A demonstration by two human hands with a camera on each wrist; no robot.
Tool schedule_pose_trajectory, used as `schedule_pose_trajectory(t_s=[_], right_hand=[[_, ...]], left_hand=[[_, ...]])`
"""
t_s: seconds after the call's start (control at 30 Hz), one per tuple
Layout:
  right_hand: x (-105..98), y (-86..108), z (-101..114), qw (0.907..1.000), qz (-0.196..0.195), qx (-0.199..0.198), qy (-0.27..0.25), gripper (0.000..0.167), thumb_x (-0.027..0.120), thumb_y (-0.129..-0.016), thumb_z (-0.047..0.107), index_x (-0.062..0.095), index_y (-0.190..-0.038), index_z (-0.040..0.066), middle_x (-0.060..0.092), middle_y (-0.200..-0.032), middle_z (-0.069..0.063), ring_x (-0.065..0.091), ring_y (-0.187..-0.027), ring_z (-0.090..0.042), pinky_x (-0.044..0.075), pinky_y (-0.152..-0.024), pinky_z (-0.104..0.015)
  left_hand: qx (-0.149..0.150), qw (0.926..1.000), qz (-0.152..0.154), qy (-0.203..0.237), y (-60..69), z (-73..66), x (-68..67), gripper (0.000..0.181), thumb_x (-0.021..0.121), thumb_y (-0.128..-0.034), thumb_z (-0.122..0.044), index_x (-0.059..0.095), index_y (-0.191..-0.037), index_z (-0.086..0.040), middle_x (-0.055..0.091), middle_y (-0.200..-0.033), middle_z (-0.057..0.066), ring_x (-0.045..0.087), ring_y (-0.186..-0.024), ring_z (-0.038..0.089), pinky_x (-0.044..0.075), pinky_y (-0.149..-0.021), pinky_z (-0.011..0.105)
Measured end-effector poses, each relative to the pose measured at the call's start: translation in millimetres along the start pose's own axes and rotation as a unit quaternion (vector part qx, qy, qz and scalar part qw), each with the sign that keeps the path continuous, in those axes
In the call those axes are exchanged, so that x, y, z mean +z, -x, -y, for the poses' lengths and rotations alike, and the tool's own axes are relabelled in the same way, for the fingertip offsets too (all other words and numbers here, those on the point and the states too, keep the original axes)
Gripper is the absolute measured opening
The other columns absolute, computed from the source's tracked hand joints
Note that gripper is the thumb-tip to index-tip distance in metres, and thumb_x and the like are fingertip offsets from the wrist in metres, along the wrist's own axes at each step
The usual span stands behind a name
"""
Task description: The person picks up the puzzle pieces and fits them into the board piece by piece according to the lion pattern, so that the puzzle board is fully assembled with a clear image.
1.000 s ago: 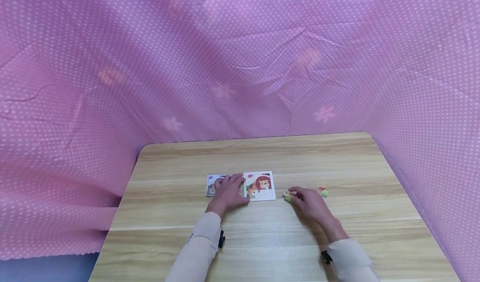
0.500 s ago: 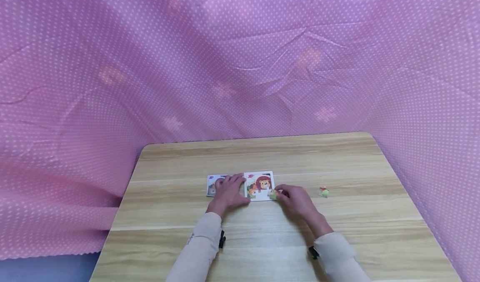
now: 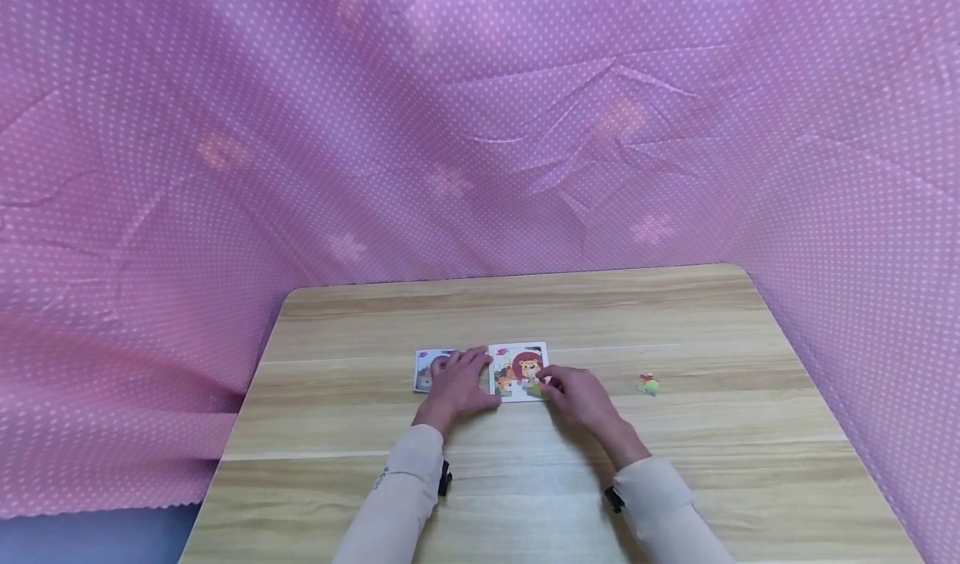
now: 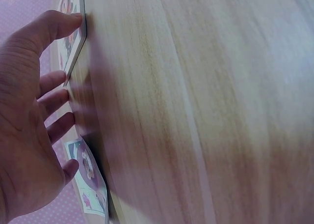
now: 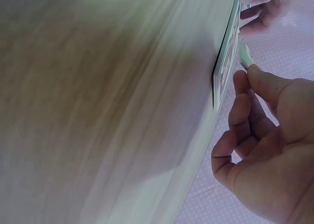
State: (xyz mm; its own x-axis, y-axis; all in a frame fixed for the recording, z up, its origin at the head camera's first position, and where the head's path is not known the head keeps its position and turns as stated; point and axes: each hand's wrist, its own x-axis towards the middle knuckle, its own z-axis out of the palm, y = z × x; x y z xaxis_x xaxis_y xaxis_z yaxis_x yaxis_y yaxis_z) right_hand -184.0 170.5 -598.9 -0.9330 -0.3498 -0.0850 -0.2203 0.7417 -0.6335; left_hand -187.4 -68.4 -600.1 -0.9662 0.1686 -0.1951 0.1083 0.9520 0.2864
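A small jigsaw puzzle board with a lion picture lies on the table. My left hand spans the gap at its left side, fingers spread, with the thumb resting at the board's edge. Partly under that hand is a matching picture card. Over the lower right of the board, my right hand pinches a green-edged puzzle piece between thumb and index finger, its other fingers curled loosely. Whether the piece touches the board cannot be told.
One more loose puzzle piece, green and red, lies to the right of my right hand. The wooden table has rounded far corners. A pink dotted cloth hangs behind it and along both sides.
My right hand has brought the puzzle piece leftward from the table to over the board's lower right. The left hand has stayed in place.
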Motion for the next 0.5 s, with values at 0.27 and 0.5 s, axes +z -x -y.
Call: schedule_pose_trajectory(t_s=[0.27,0.5], right_hand=[[3.7,-8.1,7.5,0.9999,-0.004,0.009,-0.002,0.021,0.065,-0.092,0.021,0.07,-0.112,0.024,0.069,-0.096,0.005,0.054,-0.074,-0.009,0.046,-0.068,-0.028],[6.6,-16.1,15.3,0.9999,0.009,0.011,-0.003,0.021,0.065,-0.092,0.02,0.07,-0.112,0.022,0.071,-0.102,0.003,0.056,-0.078,-0.01,0.048,-0.074,-0.03]], left_hand=[[0.004,1.0,0.003,0.0,-5.8,5.7,-1.8,0.081,0.074,-0.0691,-0.057,0.049,-0.14,-0.026,0.035,-0.156,-0.007,0.037,-0.136,0.024,0.021,-0.112,0.058],[0.011,0.9999,0.002,0.002,-11.2,9.8,-4.2,0.082,0.074,-0.0685,-0.057,0.048,-0.14,-0.026,0.036,-0.155,-0.007,0.038,-0.135,0.023,0.021,-0.111,0.058]])
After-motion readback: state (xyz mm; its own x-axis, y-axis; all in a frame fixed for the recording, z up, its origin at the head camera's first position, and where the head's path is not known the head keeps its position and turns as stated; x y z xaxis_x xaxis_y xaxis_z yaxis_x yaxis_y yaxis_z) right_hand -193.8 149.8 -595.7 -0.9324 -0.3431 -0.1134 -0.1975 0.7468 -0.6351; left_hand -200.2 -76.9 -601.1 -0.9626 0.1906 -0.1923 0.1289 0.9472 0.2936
